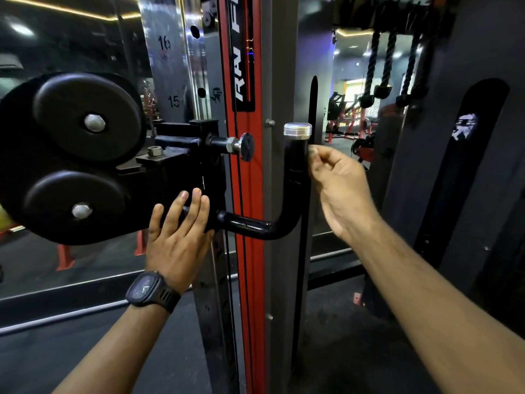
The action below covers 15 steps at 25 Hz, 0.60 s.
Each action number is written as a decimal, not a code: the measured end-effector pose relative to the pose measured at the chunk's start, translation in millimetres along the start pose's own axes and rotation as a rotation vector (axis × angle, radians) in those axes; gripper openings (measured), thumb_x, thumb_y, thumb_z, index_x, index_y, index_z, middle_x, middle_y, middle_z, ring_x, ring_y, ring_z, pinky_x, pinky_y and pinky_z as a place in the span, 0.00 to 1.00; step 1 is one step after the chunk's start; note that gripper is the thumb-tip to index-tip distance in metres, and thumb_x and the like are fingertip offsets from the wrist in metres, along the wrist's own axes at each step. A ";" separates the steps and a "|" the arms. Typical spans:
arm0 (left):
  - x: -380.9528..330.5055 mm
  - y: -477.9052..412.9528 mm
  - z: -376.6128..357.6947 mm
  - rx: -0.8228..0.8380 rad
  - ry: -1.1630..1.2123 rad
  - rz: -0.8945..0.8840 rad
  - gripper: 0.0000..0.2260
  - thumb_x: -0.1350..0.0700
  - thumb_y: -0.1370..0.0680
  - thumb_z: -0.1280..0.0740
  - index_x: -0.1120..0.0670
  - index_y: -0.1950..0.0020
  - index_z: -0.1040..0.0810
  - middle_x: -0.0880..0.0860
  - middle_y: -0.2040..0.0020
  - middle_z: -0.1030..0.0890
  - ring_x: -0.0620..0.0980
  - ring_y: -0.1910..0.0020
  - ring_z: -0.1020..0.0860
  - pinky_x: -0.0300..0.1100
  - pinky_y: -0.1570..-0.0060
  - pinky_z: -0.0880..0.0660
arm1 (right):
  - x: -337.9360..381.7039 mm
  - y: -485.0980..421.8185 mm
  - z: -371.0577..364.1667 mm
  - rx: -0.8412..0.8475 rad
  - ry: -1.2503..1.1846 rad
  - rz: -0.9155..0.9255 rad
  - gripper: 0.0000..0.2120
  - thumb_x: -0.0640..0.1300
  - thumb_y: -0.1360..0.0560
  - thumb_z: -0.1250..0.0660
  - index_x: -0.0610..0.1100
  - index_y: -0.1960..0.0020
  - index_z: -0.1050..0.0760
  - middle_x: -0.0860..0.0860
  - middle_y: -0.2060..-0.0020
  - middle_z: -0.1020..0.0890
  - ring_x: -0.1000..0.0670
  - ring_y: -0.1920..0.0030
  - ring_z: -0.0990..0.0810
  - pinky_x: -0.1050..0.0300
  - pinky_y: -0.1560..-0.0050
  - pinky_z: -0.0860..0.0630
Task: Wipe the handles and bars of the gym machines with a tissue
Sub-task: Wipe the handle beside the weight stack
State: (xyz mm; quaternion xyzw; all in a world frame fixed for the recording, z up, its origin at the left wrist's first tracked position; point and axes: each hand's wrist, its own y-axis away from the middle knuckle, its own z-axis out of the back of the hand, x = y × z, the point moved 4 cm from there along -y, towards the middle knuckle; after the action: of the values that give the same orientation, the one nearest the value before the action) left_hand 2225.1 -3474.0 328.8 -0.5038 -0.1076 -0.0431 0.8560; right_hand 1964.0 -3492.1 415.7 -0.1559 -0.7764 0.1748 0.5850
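The left hand (pixel 179 243) is laid flat, fingers straight, by the black handle (pixel 297 159). The right hand (pixel 341 189) is curled beside it; its grip cannot be told.

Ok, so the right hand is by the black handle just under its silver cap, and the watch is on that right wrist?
No: the head view shows the watch on the left wrist, below the left hand, whose straight fingers lie against the pulley carriage. The rest holds: the right hand is by the black handle, just under its silver cap.
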 end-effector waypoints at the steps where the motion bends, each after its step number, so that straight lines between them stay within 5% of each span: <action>1: -0.2 0.3 -0.1 -0.001 0.005 -0.002 0.26 0.47 0.20 0.44 0.57 0.24 0.37 0.55 0.26 0.31 0.55 0.25 0.40 0.50 0.24 0.60 | 1.1 1.8 -1.1 0.008 0.001 -0.012 0.09 0.35 0.20 0.37 0.44 0.47 0.19 0.48 0.51 0.14 0.52 0.46 0.16 0.55 0.37 0.23; 6: -0.6 -0.1 -0.4 0.009 0.001 -0.004 0.26 0.47 0.21 0.43 0.57 0.24 0.36 0.55 0.26 0.31 0.55 0.25 0.40 0.51 0.24 0.59 | 15.7 5.8 -4.3 -0.142 -0.019 0.150 0.08 0.35 0.21 0.33 0.44 0.46 0.19 0.49 0.51 0.14 0.52 0.45 0.16 0.59 0.41 0.22; 11: 0.5 0.4 0.7 0.030 0.007 -0.008 0.27 0.47 0.20 0.46 0.57 0.24 0.37 0.55 0.26 0.31 0.55 0.24 0.41 0.50 0.24 0.60 | -7.7 42.3 -0.7 -0.275 0.442 0.426 0.06 0.42 0.21 0.32 0.49 0.46 0.21 0.56 0.54 0.17 0.55 0.53 0.18 0.59 0.54 0.22; 15: 1.6 0.4 -0.7 0.025 0.008 -0.017 0.27 0.46 0.19 0.48 0.57 0.23 0.38 0.55 0.25 0.33 0.55 0.24 0.42 0.50 0.24 0.61 | -3.8 43.1 -0.6 -0.261 0.605 0.641 0.07 0.36 0.23 0.31 0.41 0.46 0.19 0.51 0.51 0.19 0.55 0.51 0.20 0.62 0.50 0.22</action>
State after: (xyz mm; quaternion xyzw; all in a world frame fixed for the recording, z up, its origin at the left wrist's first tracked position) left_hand 2226.8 -3474.4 328.5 -0.4920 -0.1088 -0.0509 0.8623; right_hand 1967.2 -3455.3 393.1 -0.5048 -0.4988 0.1944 0.6772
